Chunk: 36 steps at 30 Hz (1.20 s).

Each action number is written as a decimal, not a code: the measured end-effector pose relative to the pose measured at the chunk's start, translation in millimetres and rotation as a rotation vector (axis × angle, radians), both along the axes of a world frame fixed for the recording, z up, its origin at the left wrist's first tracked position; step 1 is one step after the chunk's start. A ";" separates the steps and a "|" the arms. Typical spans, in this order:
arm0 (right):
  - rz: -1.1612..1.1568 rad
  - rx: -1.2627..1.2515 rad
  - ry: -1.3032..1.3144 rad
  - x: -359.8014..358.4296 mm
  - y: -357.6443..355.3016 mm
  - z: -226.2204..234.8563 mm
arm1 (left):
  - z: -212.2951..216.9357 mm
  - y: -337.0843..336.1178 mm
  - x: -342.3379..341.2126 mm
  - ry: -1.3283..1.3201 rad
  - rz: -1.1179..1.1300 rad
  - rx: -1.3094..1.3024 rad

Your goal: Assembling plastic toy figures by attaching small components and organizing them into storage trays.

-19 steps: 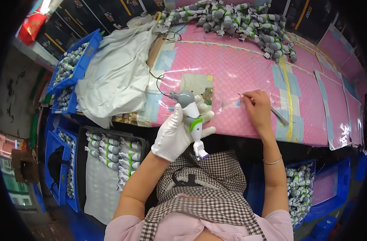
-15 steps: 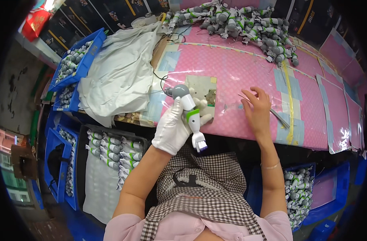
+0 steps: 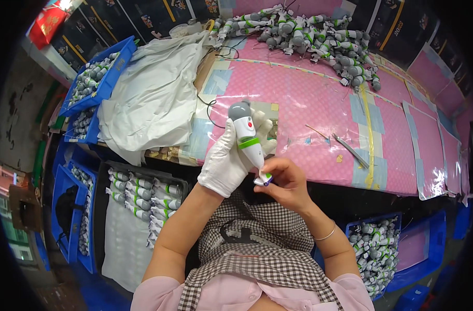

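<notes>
Your gloved left hand (image 3: 223, 163) wraps the grey-and-white toy (image 3: 243, 128) above the surface's (image 3: 314, 111) near edge, probably to steady it; your bare right hand (image 3: 287, 182) pinches its 5 o'clock end. Tweezers (image 3: 352, 151) (at 3 o'clock) seem kept within reach.

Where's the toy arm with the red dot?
Near the middle of the head view, the toy arm is in the gloved left hand; the bare right hand pinches its lower end.
</notes>
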State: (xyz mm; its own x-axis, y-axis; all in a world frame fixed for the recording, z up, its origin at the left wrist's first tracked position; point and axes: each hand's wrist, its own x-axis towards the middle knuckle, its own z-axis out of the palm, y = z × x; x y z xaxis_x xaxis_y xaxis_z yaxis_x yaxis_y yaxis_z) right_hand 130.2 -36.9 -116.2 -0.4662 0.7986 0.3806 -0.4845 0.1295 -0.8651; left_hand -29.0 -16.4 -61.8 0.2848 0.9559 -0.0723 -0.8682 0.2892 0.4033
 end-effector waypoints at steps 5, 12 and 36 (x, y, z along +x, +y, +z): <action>-0.374 0.611 -0.517 4.8 2.2 16.2 | -4.7 2.1 -10.5 -0.014 -0.072 0.030; -0.411 0.054 -0.449 24.4 11.7 33.7 | -13.2 -2.2 -10.9 0.007 -0.127 -0.067; -0.849 0.201 -0.656 24.8 -33.1 -19.5 | -67.1 -40.5 64.1 0.324 0.327 -0.267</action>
State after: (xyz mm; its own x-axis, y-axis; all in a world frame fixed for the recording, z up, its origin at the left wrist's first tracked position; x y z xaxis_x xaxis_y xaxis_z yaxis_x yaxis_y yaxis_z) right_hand 155.0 -70.0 -135.7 0.0477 0.9071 0.4183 0.3770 0.3714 -0.8485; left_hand 35.1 -56.9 -128.9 -0.1024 0.9273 -0.3601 -0.7735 0.1534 0.6150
